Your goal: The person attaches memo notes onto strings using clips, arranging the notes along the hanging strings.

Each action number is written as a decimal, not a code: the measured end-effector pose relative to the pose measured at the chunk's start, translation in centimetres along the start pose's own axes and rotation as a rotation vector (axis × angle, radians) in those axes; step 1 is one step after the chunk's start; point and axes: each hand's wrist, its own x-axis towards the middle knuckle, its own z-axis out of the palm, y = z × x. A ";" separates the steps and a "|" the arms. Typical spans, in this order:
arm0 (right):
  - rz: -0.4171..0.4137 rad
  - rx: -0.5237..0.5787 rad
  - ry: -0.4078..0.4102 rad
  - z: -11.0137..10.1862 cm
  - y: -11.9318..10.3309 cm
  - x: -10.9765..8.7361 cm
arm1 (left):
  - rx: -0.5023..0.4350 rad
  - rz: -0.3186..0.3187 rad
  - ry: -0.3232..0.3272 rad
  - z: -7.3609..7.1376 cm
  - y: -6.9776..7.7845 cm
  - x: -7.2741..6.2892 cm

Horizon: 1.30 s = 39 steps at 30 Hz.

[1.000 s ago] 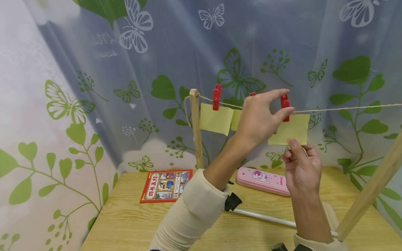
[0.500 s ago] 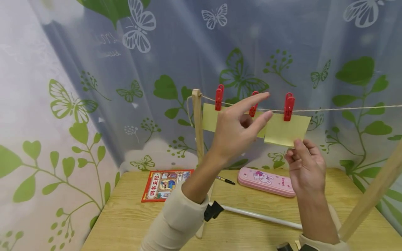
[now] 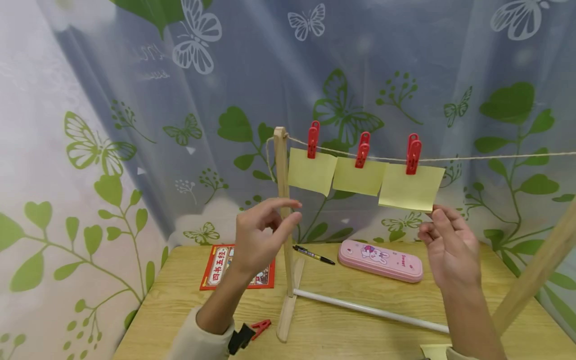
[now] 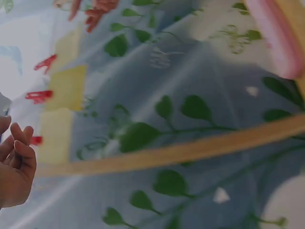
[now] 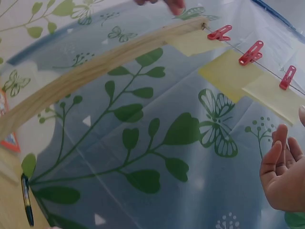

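Observation:
Three yellow sticky notes hang in a row from a string (image 3: 495,157), each under a red clothespin. My right hand (image 3: 454,250) is at the lower right corner of the rightmost note (image 3: 410,189); its thumb and index finger are apart in the right wrist view. The rightmost clothespin (image 3: 413,154) grips that note's top edge. My left hand (image 3: 258,237) is raised in front of the left wooden post (image 3: 282,165), thumb and index finger apart, holding nothing. The middle note (image 3: 360,176) and left note (image 3: 311,171) hang beside it, under their clothespins (image 3: 362,150).
A pink pencil case (image 3: 380,260), a pen (image 3: 313,254) and a red booklet (image 3: 263,280) lie on the wooden table (image 3: 351,335). A white rod (image 3: 371,310) joins the stand's feet. Another red clothespin (image 3: 261,328) and a yellow note (image 3: 434,351) lie nearer.
My left hand has let go of the rightmost clothespin and moved left and down. My right hand has loosened from the note's lower edge and shifted slightly right. The note stays hanging.

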 end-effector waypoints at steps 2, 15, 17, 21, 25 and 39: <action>-0.009 -0.044 -0.036 -0.7 -0.2 -0.4 | 0.049 -0.068 -0.021 -0.7 -1.2 -1.7; 0.072 -0.656 -0.145 -7.1 -0.5 -3.6 | 0.318 -0.440 -0.176 -3.7 -7.9 -11.9; 0.100 -0.921 -0.149 -8.1 -0.3 -4.1 | 0.345 -0.511 -0.229 -3.9 -8.6 -13.1; 0.154 -1.366 -0.204 -10.1 0.3 -5.3 | 0.393 -0.638 -0.330 -4.7 -9.6 -15.2; 0.303 -1.409 -0.304 -12.5 0.8 -6.2 | 0.386 -0.713 -0.414 -5.3 -10.5 -17.2; 0.666 -1.424 -0.603 -19.8 1.8 -7.7 | 0.365 -0.868 -0.644 -6.1 -11.5 -21.4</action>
